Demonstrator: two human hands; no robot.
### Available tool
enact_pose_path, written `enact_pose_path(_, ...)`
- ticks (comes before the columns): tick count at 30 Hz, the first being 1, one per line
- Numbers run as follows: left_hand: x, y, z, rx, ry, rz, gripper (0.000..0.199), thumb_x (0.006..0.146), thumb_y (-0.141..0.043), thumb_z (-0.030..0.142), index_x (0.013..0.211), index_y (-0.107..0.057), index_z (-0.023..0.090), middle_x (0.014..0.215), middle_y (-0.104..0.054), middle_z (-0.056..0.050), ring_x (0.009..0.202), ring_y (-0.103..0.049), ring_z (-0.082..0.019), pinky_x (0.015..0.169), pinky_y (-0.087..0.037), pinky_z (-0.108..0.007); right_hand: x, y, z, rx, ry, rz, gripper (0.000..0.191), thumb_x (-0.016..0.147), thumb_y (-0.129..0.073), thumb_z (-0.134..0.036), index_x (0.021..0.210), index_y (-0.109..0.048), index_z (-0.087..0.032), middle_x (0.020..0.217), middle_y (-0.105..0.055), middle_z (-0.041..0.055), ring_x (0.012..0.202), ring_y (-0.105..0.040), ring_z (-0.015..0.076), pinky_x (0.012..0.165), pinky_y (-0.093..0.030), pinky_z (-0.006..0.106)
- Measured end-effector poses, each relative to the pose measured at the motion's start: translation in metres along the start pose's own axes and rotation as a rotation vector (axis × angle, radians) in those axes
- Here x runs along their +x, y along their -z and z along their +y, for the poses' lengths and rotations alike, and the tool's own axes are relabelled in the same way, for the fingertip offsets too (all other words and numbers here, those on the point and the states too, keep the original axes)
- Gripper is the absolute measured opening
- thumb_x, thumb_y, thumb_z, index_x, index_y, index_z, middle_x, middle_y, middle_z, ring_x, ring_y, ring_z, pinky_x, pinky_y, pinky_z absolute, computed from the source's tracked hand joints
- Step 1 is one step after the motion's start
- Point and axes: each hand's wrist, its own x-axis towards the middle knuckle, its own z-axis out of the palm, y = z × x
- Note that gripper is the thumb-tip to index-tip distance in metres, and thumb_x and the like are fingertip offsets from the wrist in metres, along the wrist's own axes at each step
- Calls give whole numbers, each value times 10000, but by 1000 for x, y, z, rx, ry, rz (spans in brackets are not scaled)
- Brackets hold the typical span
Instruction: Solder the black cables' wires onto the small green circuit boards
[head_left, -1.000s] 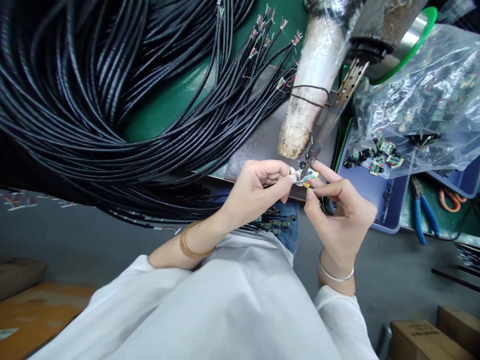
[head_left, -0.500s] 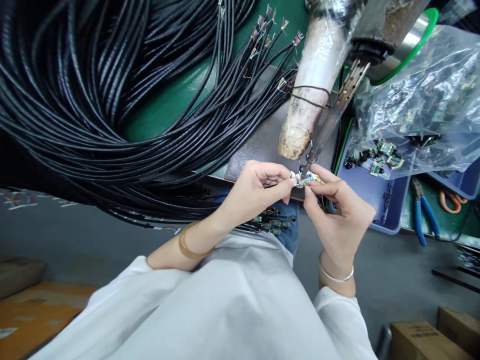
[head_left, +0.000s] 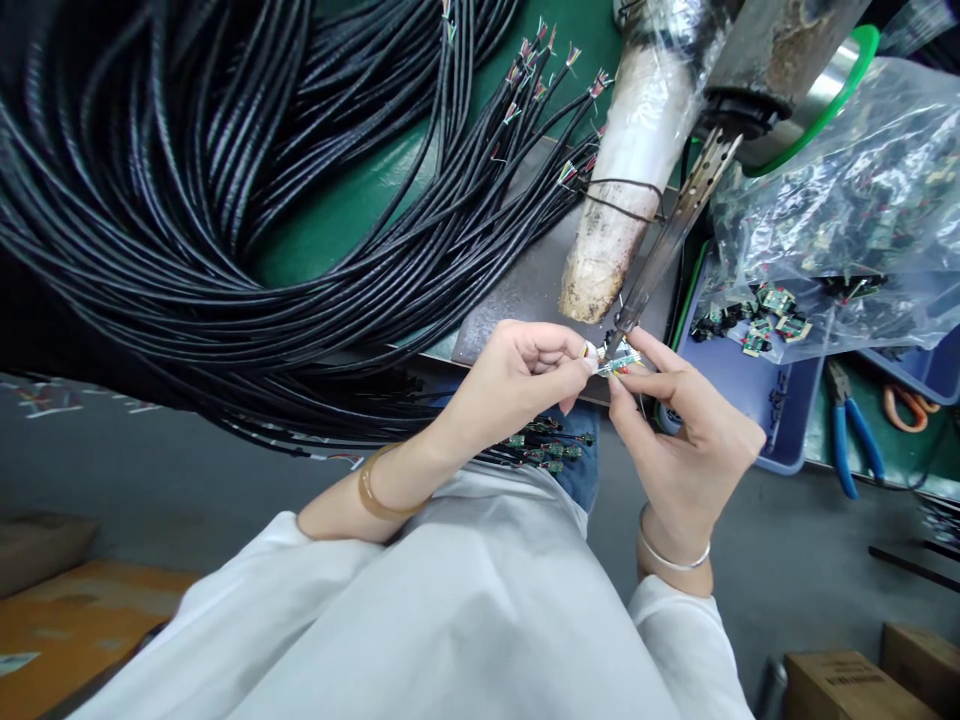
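Circuit board (head_left: 624,363) at tip of soldering iron (head_left: 670,240). Left hand (head_left: 529,370): grip pinched on wires (head_left: 602,366), left of tip. Right hand (head_left: 691,420): grip nearly closed, right of tip, exact hold unclear. Slip could misplace wires or burn skin.

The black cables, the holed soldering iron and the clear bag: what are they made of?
Black cables: probably rubber or plastic sheathing, satiny, with bright streaks along them.
Soldering iron: apparently metal, punched with holes, dull and discoloured.
Bag: likely thin plastic film, glossy and crinkled, with contents showing through.
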Motion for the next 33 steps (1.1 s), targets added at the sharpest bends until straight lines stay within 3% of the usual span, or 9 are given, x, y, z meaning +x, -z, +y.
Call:
enact_pose_path(5,2,4,-3,13,39,-36,181,827,-647,233,676,-665,136,512,-578,28,475,-485,-63,514,-383,-193,-3,-1,1,-17,-9,-15,159,851,-675,-89,882,-629,-238,1212,-764,40,956,-785,200,725,-653,292)
enact_pose_path(11,0,4,-4,1,90,-99,108,778,-639,159,674,-644,130,495,-547,40,462,-439,-51,486,-328,-181,-4,0,4,-67,0,-19,152,871,-670,-93,899,-618,-233,1124,-786,17,952,-776,166,710,-620,249)
enact_pose_path(15,-5,1,-5,-56,37,-87,70,764,-655,134,709,-613,136,541,-546,46,483,-442,-47,490,-351,-173,-8,2,7,-30,-12,-18,126,874,-689,-122,867,-631,-234,966,-777,5,915,-759,161,766,-630,277)
enact_pose_path(19,-12,3,-9,-81,-27,-67,99,791,-664,160,731,-586,145,574,-497,63,495,-392,-39,472,-325,-166,-20,3,7,83,-120,-93,80,891,-681,-166,855,-648,-230,925,-756,1,796,-745,143,721,-633,274)
enact_pose_path(21,-16,5,-10,-57,-33,-80,104,794,-657,165,723,-584,146,581,-471,65,500,-364,-38,463,-295,-168,-26,5,4,75,-166,-58,66,910,-661,-174,924,-670,-238,935,-761,-7,667,-715,113,641,-605,251)
enact_pose_path(23,-18,6,-11,-32,-30,-85,112,792,-653,173,713,-579,148,584,-459,62,507,-352,-41,464,-281,-172,-30,8,0,-38,-125,43,146,909,-667,-171,1015,-698,-266,847,-756,-30,553,-654,94,564,-545,241)
enact_pose_path(25,-20,6,-11,-21,-28,-92,121,788,-652,181,704,-571,149,582,-448,60,512,-349,-45,468,-279,-175,-33,10,-3,-156,-35,62,220,902,-685,-180,1084,-719,-297,719,-716,-53,501,-597,86,523,-480,238)
enact_pose_path(29,-22,6,-12,-35,-37,-82,129,782,-653,189,702,-560,149,608,-470,50,537,-382,-50,494,-310,-173,-35,9,-4,-208,111,-136,287,920,-667,-198,1192,-711,-278,622,-621,-61,496,-506,68,533,-409,237)
enact_pose_path(33,-22,5,-15,-78,-25,-61,122,786,-645,191,711,-561,144,630,-501,40,564,-422,-54,553,-368,-180,-35,9,1,-201,183,-187,316,909,-665,-162,1209,-702,-255,614,-592,-65,501,-444,68,540,-379,244)
